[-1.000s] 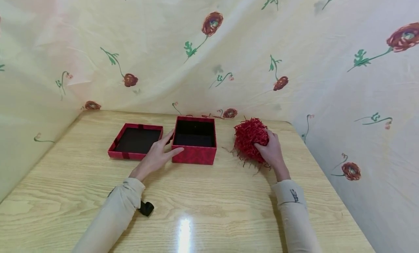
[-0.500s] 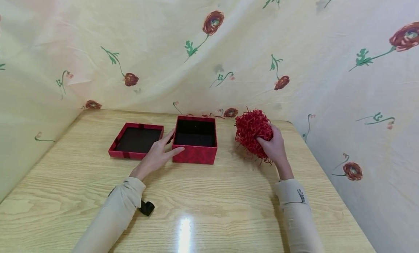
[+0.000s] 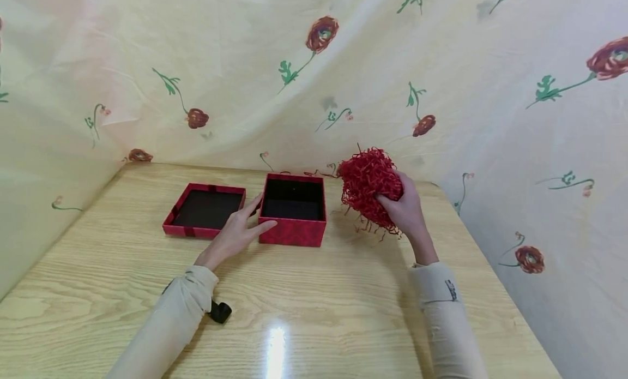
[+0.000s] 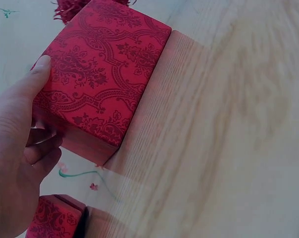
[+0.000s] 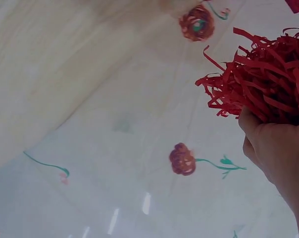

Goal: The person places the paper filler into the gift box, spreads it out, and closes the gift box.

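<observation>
A red gift box (image 3: 291, 232) with a dark inside stands lidless on the table, its front patterned in the left wrist view. My left hand (image 3: 234, 233) grips its near left corner, thumb on the front face (image 4: 102, 74) and fingers along the left side. My right hand (image 3: 406, 209) holds a bushy bundle of red shredded paper (image 3: 368, 185) above the table, right of the box. Loose strands hang from its underside. In the right wrist view, the thumb and fingers press into the shredded paper (image 5: 275, 82), which hides part of them.
The red box lid (image 3: 206, 209) lies upturned left of the box, its black inside showing. A small black object (image 3: 220, 312) sits beside the left sleeve. Flower-printed sheeting (image 3: 235, 84) rises behind and beside the wooden table (image 3: 314, 292).
My right hand has lifted the shredded paper off the table and shifted it slightly left, towards the box. My left hand has stayed at the box corner.
</observation>
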Available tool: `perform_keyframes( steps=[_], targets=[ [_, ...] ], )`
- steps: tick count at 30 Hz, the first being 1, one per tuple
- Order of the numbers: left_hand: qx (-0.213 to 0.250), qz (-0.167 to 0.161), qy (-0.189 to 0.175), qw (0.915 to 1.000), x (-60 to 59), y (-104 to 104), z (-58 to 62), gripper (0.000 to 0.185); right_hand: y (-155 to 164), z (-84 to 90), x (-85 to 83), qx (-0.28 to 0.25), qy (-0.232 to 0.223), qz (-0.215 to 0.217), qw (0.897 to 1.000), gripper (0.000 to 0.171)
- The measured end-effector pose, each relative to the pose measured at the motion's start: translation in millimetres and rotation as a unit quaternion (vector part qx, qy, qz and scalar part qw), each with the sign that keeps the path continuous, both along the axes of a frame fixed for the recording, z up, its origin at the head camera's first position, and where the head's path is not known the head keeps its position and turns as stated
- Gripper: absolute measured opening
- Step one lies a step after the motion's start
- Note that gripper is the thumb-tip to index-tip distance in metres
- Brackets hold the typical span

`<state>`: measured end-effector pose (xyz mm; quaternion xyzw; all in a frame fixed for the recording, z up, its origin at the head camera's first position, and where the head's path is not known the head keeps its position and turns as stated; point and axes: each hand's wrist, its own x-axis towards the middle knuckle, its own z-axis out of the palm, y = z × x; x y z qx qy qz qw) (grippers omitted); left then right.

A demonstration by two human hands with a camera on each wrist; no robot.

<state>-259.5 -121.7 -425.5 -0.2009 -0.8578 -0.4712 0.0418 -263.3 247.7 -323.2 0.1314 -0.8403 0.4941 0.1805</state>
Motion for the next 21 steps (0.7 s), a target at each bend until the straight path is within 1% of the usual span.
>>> perform_keyframes(
  steps=[2,5,10,14,17,21],
  targets=[
    [0.000,-0.001,-0.001,1.0000,0.2,0,-0.2,0.085,-9,9.2,5.7,0.003,0.006,0.011,1.000,0.058],
    [0.005,-0.002,-0.003,1.0000,0.4,0,-0.1,0.085,-19,16.6,8.7,0.004,0.009,0.022,1.000,0.058],
    [0.008,-0.007,-0.001,0.9999,0.5,-1,0.1,0.084,-36,23.8,10.3,0.013,0.015,0.051,0.999,0.058],
    [0.007,-0.007,-0.004,0.9999,0.9,-1,0.1,0.084,-49,26.3,9.0,0.027,0.020,0.071,0.997,0.058],
    [0.006,-0.007,-0.006,0.9999,0.8,0,0.4,0.084,-57,26.7,5.6,0.039,0.021,0.084,0.996,0.058],
    [0.005,-0.005,-0.005,1.0000,0.4,0,0.5,0.084,-63,15.2,-11.5,0.044,0.010,0.100,0.994,0.061]
  ],
)
